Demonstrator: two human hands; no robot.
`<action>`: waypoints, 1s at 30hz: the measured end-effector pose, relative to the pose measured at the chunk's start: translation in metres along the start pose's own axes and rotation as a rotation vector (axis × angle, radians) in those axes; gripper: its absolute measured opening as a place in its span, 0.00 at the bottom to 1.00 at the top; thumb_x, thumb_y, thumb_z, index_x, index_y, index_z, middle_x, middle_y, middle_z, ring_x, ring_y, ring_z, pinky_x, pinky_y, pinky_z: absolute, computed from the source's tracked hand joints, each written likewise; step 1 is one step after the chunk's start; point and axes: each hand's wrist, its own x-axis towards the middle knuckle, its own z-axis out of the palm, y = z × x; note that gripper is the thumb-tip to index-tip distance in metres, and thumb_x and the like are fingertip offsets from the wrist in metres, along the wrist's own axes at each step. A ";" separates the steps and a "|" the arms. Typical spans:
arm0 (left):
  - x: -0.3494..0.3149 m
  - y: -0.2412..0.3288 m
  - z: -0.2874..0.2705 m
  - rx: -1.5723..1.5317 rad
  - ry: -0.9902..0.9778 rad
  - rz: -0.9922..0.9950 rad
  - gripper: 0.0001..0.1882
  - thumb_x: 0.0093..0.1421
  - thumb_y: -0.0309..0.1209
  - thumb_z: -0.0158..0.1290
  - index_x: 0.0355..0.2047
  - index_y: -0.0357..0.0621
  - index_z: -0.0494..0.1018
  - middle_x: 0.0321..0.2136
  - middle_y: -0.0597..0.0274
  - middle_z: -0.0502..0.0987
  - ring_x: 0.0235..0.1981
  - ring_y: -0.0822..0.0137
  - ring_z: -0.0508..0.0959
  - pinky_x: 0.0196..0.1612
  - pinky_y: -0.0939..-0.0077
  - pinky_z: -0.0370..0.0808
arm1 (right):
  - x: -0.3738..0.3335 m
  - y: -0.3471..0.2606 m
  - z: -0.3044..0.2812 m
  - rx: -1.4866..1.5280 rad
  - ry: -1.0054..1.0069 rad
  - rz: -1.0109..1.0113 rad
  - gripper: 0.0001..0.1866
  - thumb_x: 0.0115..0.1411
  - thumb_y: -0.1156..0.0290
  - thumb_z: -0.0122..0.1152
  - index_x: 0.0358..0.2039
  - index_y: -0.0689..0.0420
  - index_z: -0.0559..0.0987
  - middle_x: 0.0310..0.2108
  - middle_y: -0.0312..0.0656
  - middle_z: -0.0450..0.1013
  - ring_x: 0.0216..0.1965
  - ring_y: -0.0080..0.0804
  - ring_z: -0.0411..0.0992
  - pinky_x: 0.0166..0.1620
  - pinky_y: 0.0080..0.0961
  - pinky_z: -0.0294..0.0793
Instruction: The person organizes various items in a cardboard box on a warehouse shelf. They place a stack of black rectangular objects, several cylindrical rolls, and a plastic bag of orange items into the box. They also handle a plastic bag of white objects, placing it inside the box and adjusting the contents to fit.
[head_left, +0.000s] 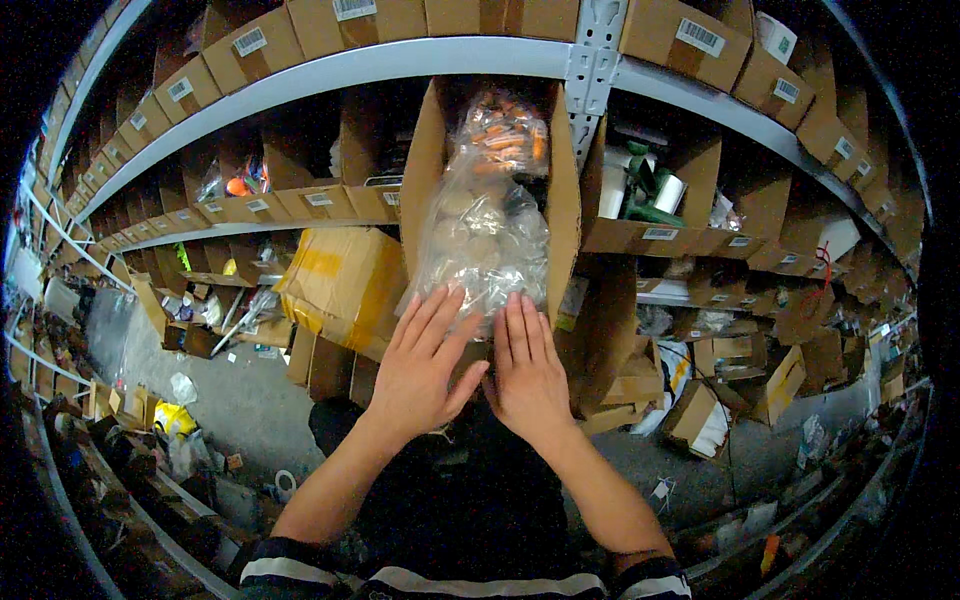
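Observation:
A long open cardboard box juts out of the shelf straight ahead of me. Crumpled clear plastic bags fill its near part; what they contain is hard to make out. Farther back in the box lies a clear bag of orange pieces. My left hand rests with fingers stretched out on the near left edge of the bags. Beside it my right hand lies flat, its fingertips on the near right part of the plastic. Neither hand grips anything, and the thumbs nearly meet between them.
A brown carton with yellow tape stands left of the box. To the right, a shelf bin holds green and white items. A grey shelf beam crosses above. Loose cartons and a yellow bag lie on the floor.

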 end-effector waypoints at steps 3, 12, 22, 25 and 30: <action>-0.007 -0.006 0.012 0.022 -0.046 0.006 0.28 0.62 0.41 0.58 0.59 0.40 0.71 0.65 0.44 0.64 0.69 0.47 0.61 0.71 0.48 0.55 | 0.011 -0.002 0.003 -0.151 -0.024 0.010 0.37 0.61 0.60 0.53 0.64 0.74 0.64 0.71 0.63 0.51 0.73 0.57 0.49 0.73 0.53 0.46; -0.047 0.023 0.025 -0.278 0.477 -0.232 0.31 0.51 0.29 0.65 0.57 0.44 0.73 0.63 0.43 0.64 0.64 0.39 0.63 0.66 0.49 0.61 | 0.004 0.004 -0.020 0.137 0.152 -0.066 0.37 0.59 0.62 0.65 0.64 0.66 0.66 0.70 0.57 0.56 0.71 0.56 0.53 0.71 0.59 0.48; 0.125 -0.002 0.016 0.007 0.077 0.141 0.25 0.63 0.35 0.50 0.61 0.43 0.70 0.65 0.46 0.65 0.69 0.42 0.58 0.71 0.43 0.53 | 0.023 0.008 -0.018 0.190 0.407 -0.104 0.28 0.57 0.71 0.64 0.57 0.69 0.72 0.61 0.58 0.67 0.67 0.61 0.59 0.68 0.61 0.54; 0.148 -0.023 0.054 0.153 0.029 0.032 0.29 0.69 0.44 0.43 0.66 0.47 0.65 0.70 0.43 0.56 0.72 0.38 0.51 0.72 0.35 0.45 | 0.024 0.011 -0.016 0.136 0.307 -0.003 0.28 0.57 0.71 0.64 0.57 0.68 0.72 0.60 0.57 0.68 0.67 0.57 0.60 0.69 0.60 0.53; 0.139 -0.037 0.080 0.237 -0.218 -0.209 0.35 0.71 0.53 0.37 0.72 0.48 0.55 0.71 0.33 0.50 0.72 0.34 0.49 0.70 0.33 0.44 | 0.016 0.023 -0.014 0.150 0.343 -0.036 0.27 0.57 0.70 0.65 0.56 0.66 0.74 0.62 0.51 0.68 0.68 0.51 0.60 0.70 0.60 0.51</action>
